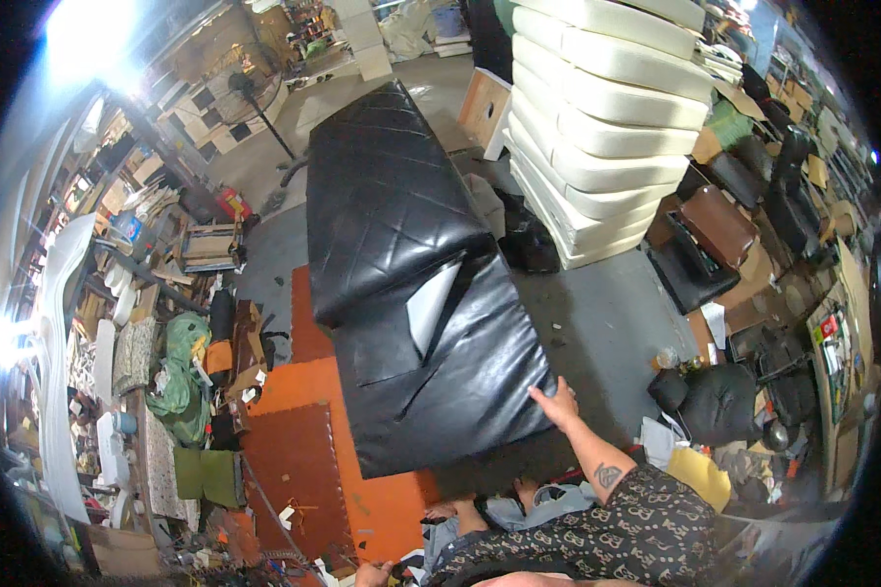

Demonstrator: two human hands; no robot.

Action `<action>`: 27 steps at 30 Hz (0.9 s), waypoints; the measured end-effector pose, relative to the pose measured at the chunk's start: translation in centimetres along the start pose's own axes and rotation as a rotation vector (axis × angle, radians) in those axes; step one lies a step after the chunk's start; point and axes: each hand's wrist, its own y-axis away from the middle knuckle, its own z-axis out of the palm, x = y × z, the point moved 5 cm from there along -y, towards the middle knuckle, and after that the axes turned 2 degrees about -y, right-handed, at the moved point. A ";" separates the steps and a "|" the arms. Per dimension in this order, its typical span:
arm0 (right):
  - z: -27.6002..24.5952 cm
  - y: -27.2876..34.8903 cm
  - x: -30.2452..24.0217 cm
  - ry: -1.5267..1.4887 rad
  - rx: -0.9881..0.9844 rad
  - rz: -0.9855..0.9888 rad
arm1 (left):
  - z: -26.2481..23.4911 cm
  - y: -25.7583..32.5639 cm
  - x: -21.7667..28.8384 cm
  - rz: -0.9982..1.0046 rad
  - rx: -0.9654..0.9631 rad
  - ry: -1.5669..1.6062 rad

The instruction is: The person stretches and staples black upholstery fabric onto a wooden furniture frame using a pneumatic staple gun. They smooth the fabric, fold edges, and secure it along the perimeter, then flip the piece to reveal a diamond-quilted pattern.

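One hand does the visible work: the person's right hand [558, 399] rests at the near right corner of a long black leather cover [431, 342], fingers [548, 389] laid flat and fairly close together on the edge of the leather, gripping nothing that I can make out. The forearm runs back to a dark patterned sleeve [646, 533] at the near edge of the room. The left hand [372, 572] shows only as a sliver down at the near edge, by the orange mat [308, 391]; whether it is spread or closed I cannot tell.

The black cover lies in the middle of the concrete floor, stretching away from the person. Its far half is quilted in diamonds, its near half is smooth and creased, and a pale patch [431, 308] shows where the leather folds open between them. Its near left part overlaps the orange mat.

To the right and farther off stands a tall stack of cream foam cushions [597, 117]. A brown seat pad [719, 225] lies right of the stack. A standing fan [240, 88] is far to the left, with cluttered shelves [127, 245] along the left wall.
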 end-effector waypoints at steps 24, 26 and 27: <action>20.2 3.4 -4.1 0.976 -0.505 -0.284 | 5.1 8.4 -12.3 -0.354 0.214 0.578; 21.1 2.4 -8.4 0.933 -0.407 -0.218 | 4.5 8.1 -15.3 -0.365 0.200 0.601; 21.5 2.1 -10.5 0.860 -0.352 -0.176 | 4.1 8.1 -17.0 -0.370 0.194 0.604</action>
